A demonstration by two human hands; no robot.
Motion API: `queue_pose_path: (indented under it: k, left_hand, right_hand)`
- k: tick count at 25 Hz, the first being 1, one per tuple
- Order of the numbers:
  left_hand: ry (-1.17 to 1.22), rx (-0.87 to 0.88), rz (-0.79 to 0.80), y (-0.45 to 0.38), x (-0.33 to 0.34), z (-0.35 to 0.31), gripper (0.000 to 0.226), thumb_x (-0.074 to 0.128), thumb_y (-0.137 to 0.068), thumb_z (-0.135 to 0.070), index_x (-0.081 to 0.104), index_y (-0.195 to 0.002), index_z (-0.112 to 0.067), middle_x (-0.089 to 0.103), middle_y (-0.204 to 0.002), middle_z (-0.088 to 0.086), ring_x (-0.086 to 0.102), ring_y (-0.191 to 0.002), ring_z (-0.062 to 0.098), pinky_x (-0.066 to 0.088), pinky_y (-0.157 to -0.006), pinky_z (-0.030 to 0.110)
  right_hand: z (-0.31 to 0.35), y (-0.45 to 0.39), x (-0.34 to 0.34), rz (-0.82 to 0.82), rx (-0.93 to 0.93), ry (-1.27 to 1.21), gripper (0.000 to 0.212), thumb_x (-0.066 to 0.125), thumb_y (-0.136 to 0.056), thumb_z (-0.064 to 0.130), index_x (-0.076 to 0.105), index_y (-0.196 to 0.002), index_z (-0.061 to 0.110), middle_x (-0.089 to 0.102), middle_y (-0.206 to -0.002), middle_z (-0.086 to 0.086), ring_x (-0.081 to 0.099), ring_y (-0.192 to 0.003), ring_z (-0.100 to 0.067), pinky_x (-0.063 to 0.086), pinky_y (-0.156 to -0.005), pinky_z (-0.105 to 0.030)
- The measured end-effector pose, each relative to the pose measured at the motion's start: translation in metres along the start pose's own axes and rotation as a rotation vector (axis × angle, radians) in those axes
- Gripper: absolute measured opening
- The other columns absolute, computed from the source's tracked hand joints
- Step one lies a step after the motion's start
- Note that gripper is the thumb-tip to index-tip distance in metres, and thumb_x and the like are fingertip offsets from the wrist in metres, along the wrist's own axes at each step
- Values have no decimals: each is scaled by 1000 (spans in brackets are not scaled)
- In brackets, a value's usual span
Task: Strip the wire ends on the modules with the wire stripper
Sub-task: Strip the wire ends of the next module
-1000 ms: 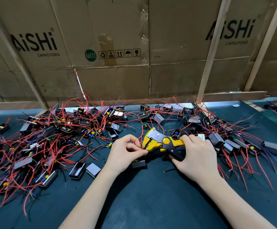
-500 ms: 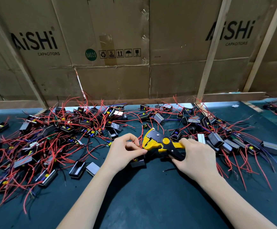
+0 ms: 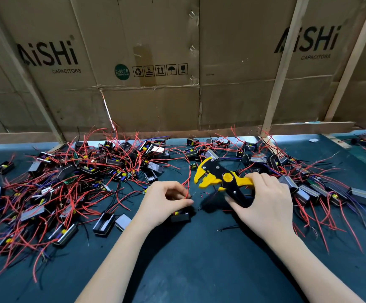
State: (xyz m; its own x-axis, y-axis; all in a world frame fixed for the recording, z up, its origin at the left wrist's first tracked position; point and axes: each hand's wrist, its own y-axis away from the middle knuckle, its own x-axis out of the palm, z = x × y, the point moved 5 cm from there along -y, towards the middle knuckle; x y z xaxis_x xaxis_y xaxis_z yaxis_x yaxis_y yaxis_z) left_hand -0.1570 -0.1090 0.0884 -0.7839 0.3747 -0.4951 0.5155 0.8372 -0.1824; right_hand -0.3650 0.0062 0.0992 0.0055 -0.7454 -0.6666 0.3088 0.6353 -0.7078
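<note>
My right hand (image 3: 265, 202) grips the handles of the yellow and black wire stripper (image 3: 219, 178), whose jaws point left and stand apart. My left hand (image 3: 162, 204) pinches a thin red wire (image 3: 187, 184) between thumb and fingers, just left of the jaws. That wire belongs to a small black module (image 3: 180, 216) lying on the mat under my left hand. The wire end is out of the jaws, a small gap apart from them. Tiny red bits of insulation (image 3: 204, 194) lie on the mat between my hands.
A big heap of black modules with red wires (image 3: 68, 182) covers the dark green mat (image 3: 188, 259) to the left and back. More modules (image 3: 319, 189) lie right of my right hand. Cardboard boxes (image 3: 156, 62) and wooden slats (image 3: 280, 68) wall off the back.
The stripper has drawn away to the right from my left hand and its jaws have sprung apart. The red wire is now out of the jaws; insulation bits lie between the hands.
</note>
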Motion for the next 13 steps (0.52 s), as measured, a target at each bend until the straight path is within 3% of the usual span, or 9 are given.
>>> queue_pose_path:
  k: [4, 7, 10, 11, 13]
  left_hand:
    - [-338, 149, -180, 4, -9, -13, 13, 79, -80, -19, 67, -74, -21, 63, -66, -11, 52, -60, 6, 44, -62, 27]
    - [-375, 519, -137, 15, 26, -46, 10, 66, -91, -11, 64, -100, -12, 68, -93, -3, 62, -85, 16, 50, -80, 34]
    - [-304, 563, 128, 17, 70, -61, 54, 59, -96, -24, 37, -145, -18, 55, -139, -5, 54, -123, 13, 40, -105, 26]
    - [-367, 577, 156, 16, 75, -59, 65, 60, -95, -27, 27, -151, -18, 47, -148, -4, 46, -131, 12, 35, -108, 25]
    - [-539, 629, 107, 15, 64, -48, 67, 62, -93, -28, 31, -151, -14, 44, -150, -2, 41, -134, 13, 32, -107, 28]
  right_hand:
    - [-11, -5, -11, -87, 167, -291, 46, 83, -68, 47, 61, -98, 20, 61, -88, 6, 59, -86, -23, 46, -79, -43]
    - [-19, -10, -22, -180, 253, -425, 45, 83, -69, 45, 60, -100, 23, 60, -89, 9, 61, -86, -19, 50, -81, -48]
    - [-29, -13, -32, -265, 318, -484, 46, 79, -70, 47, 61, -101, 18, 64, -93, 3, 62, -88, -19, 50, -83, -42]
    - [-32, -13, -34, -286, 332, -490, 47, 78, -71, 47, 62, -101, 15, 66, -94, 1, 63, -88, -21, 50, -83, -40]
    - [-36, -14, -37, -303, 338, -496, 47, 78, -72, 45, 62, -102, 13, 66, -94, -2, 63, -88, -22, 50, -84, -40]
